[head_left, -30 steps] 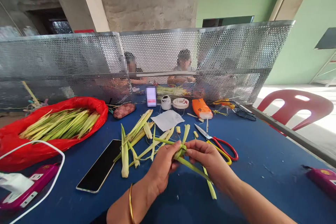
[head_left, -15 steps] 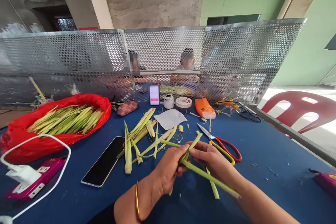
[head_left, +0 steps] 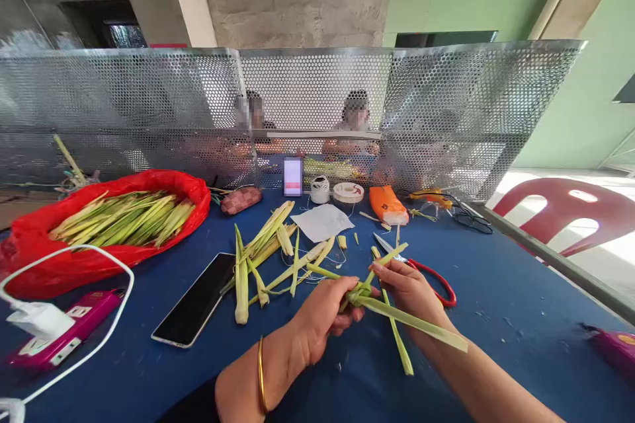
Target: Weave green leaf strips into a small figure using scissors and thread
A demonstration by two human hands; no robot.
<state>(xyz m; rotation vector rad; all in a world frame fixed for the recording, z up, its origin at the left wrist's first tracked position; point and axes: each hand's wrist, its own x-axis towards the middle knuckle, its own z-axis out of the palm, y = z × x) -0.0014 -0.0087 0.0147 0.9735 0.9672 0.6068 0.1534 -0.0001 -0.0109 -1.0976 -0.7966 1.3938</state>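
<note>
My left hand (head_left: 330, 317) is closed around a small folded knot of green corn husk strips (head_left: 358, 294), thumb on top. Several strip ends stick out of the knot; one long flat end runs to the lower right across my right wrist. My right hand (head_left: 404, 284) pinches another strip (head_left: 385, 263) of it that points up and right. Just beyond my right hand lie scissors (head_left: 436, 277) with red showing on a handle; the hand partly hides them. Loose husk pieces (head_left: 242, 284) are scattered to the left of my hands.
A red bag (head_left: 198, 201) of husks stands at the left, behind a purple power strip (head_left: 92, 317) with a white plug. A black phone (head_left: 196, 304) lies left of centre. White string (head_left: 320, 190), tape (head_left: 348, 193) and an orange tissue pack (head_left: 388, 205) sit before the perforated metal screen (head_left: 312, 89).
My right hand has moved slightly right and away from my left, drawing the pinched strip out to the upper right. The knot now shows more plainly between the hands.
</note>
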